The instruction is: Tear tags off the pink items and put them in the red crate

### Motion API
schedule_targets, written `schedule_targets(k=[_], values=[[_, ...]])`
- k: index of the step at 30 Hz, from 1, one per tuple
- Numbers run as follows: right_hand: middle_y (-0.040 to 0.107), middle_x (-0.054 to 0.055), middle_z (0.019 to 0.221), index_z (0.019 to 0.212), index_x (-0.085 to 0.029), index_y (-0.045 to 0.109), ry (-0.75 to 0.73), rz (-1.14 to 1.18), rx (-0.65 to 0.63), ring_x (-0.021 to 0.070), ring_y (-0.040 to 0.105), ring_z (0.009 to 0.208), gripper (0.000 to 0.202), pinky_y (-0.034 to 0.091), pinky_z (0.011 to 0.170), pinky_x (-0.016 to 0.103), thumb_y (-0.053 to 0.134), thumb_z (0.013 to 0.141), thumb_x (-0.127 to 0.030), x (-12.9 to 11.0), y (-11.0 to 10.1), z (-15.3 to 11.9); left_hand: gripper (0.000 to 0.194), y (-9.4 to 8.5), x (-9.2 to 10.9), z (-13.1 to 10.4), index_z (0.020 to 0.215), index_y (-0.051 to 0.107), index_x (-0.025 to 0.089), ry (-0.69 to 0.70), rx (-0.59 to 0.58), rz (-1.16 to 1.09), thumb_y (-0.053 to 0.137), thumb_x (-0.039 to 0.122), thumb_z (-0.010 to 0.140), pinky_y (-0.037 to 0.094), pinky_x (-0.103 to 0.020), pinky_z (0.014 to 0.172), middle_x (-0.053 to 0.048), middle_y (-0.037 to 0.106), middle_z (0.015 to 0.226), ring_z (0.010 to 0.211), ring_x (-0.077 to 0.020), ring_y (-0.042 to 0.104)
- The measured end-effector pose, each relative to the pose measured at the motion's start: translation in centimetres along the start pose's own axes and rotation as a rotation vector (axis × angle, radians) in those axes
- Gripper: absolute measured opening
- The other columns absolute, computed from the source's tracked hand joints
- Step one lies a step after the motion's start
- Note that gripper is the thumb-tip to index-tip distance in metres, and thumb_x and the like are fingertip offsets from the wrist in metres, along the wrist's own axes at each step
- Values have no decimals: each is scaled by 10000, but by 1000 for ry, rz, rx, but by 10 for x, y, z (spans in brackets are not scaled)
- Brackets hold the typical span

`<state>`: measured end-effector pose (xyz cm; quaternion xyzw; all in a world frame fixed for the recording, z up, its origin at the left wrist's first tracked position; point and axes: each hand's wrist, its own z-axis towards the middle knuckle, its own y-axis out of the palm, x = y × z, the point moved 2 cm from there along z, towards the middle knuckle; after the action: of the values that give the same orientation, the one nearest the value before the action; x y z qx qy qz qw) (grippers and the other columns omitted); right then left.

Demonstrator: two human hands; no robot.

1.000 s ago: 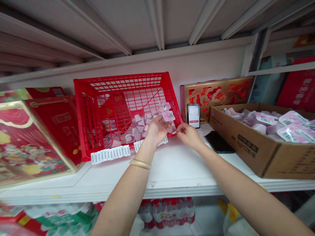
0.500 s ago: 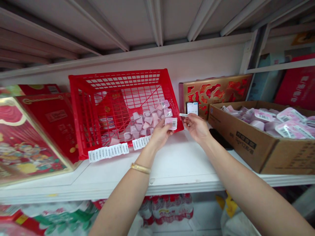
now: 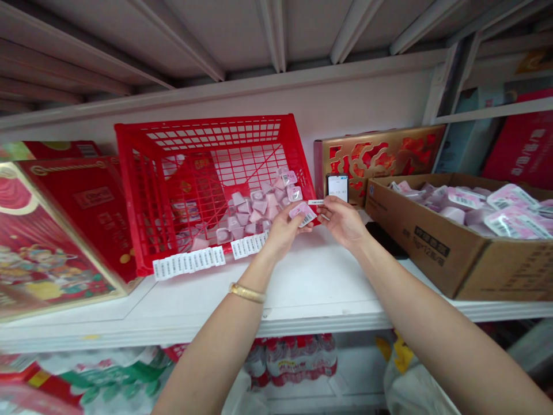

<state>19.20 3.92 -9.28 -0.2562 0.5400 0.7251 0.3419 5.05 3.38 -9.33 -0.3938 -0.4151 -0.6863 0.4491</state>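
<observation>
Wide white shelf [image 3: 302,288] carries everything here, and on its left lean big red gift boxes [image 3: 64,230], tilted back against each other. Middle of the shelf, a red basket [image 3: 142,190] lies tipped on its side, mouth toward us, with a heap of small pink cups [image 3: 254,210] piled in its near right corner. Over on the right, an open cardboard box [image 3: 436,248] is well filled with larger pink packs [image 3: 496,207], most showing white barcode labels on top. Behind it stands a gold and red carton [image 3: 380,155], and a phone [image 3: 337,187] leans upright against that, screen lit. Two label strips [image 3: 207,256] hang along the basket's near edge, many barcodes left on them. Now the hands: the left hand [image 3: 283,233] pinches one pink cup [image 3: 302,212] just outside the basket's right edge, barcode face up; the right hand [image 3: 345,222] is right beside it, fingertips closed on a small white sticker [image 3: 315,202] that nearly touches the cup. My read: labelling is midway, this sticker not yet pressed down, a basket heap and long strips left to work through. A gold bracelet [image 3: 247,293] sits on the left wrist.
</observation>
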Motion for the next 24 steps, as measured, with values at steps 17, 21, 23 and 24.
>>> schedule_targets(k=[17, 21, 23, 24], values=[[630, -41, 610, 649, -207, 609, 64, -102, -31, 98, 553, 605, 281, 421, 581, 230, 831, 485, -263, 7, 3, -2, 304, -2, 0, -3, 1006, 634, 149, 113, 50, 374, 619, 173, 704, 377, -161, 461, 48, 584, 664, 476, -51, 477], [633, -40, 614, 647, -205, 617, 45, -110, -33, 95, 548, 598, 283, 435, 602, 237, 839, 485, -276, 8, 2, -2, 304, -2, 0, -3, 1011, 644, 140, 101, 52, 349, 642, 185, 710, 384, -162, 457, 39, 593, 661, 482, -56, 491], [634, -39, 619, 640, -202, 624, 39, -108, -29, 91, 545, 601, 275, 438, 610, 235, 839, 485, -275, 9, 2, -2, 312, -1, 0, -4, 1023, 646, 135, 82, 51, 330, 655, 203, 718, 377, -163, 440, 40, 582, 620, 475, -66, 493], [632, -39, 623, 638, -201, 625, 38, -108, -27, 90, 544, 604, 270, 438, 613, 235, 837, 488, -275, 10, 2, -2, 313, -1, 0, -4, 1026, 646, 134, 78, 48, 319, 658, 211, 723, 375, -164, 434, 40, 576, 603, 474, -70, 494]])
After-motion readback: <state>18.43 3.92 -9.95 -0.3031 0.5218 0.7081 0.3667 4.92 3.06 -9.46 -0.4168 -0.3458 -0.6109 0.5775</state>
